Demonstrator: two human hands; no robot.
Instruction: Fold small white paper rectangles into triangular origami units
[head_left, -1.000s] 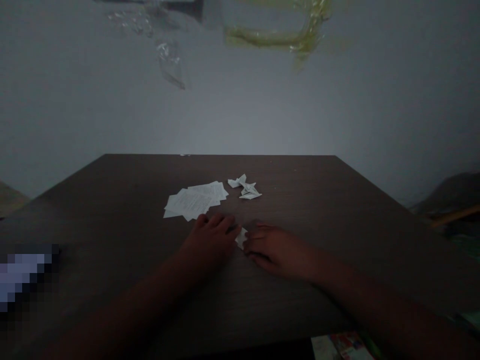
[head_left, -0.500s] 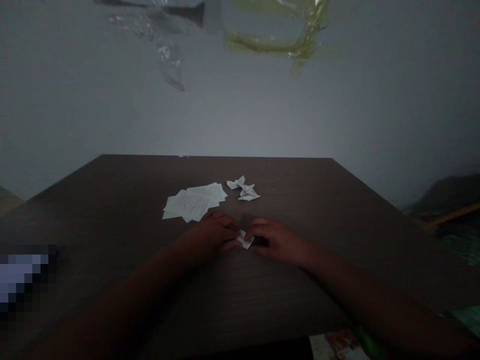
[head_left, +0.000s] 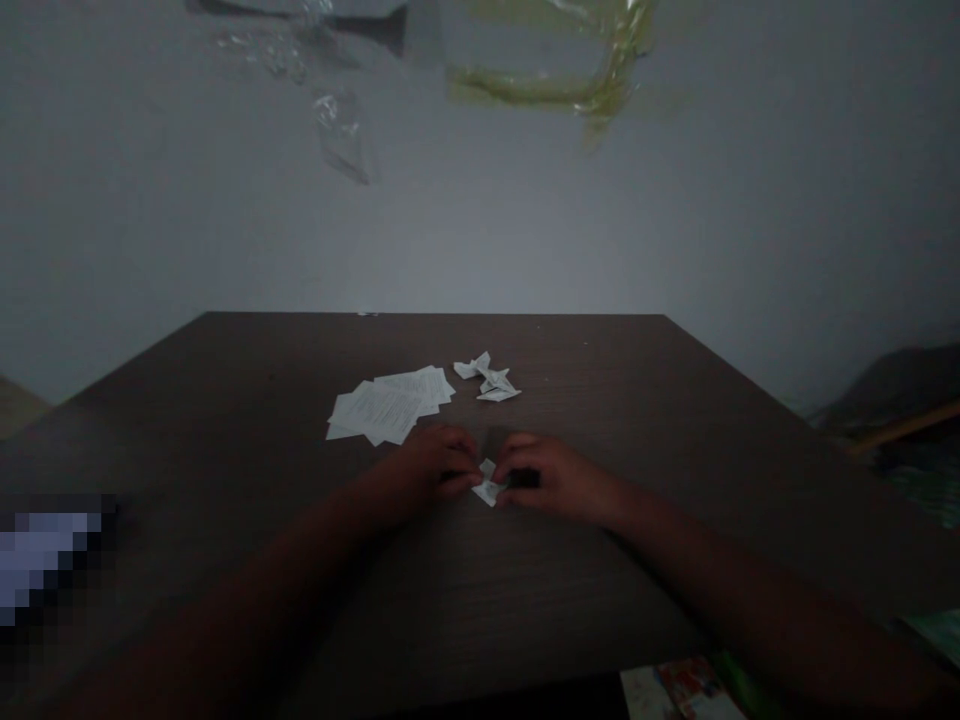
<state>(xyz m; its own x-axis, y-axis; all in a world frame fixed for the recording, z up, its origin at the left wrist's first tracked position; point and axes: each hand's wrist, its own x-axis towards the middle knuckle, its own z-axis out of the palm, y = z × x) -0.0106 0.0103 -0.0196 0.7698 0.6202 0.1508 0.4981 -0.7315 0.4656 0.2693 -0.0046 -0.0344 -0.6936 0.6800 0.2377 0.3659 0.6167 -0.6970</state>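
**Small folded paper [head_left: 488, 492] sits between the left hand [head_left: 421, 470] and the right hand [head_left: 559, 482]**

The paper lies low at or just above the tabletop [head_left: 480, 600], straight ahead of the person. Taking it as the centre of the dial, the left hand comes in from about nine o'clock and the right from about three, so neither is clearly nearer: fingertips of both are at its edges. Its visible part seems slightly longer from twelve to six, across the line joining the hands, though fingers cover its sides and the true long axis cannot be told.

The left grip is narrow, thumb and finger brought together on the paper's nine o'clock edge in what looks like a pinch. The right grip is arched, with a dark gap behind the tips; whether it pinches the three o'clock edge or only steadies it cannot be told.

Loose printed sheets [head_left: 386, 405] overlap between ten and eleven o'clock, just beyond the left hand. A cluster of folded paper shapes [head_left: 495, 381] rests at twelve, apart from both hands.
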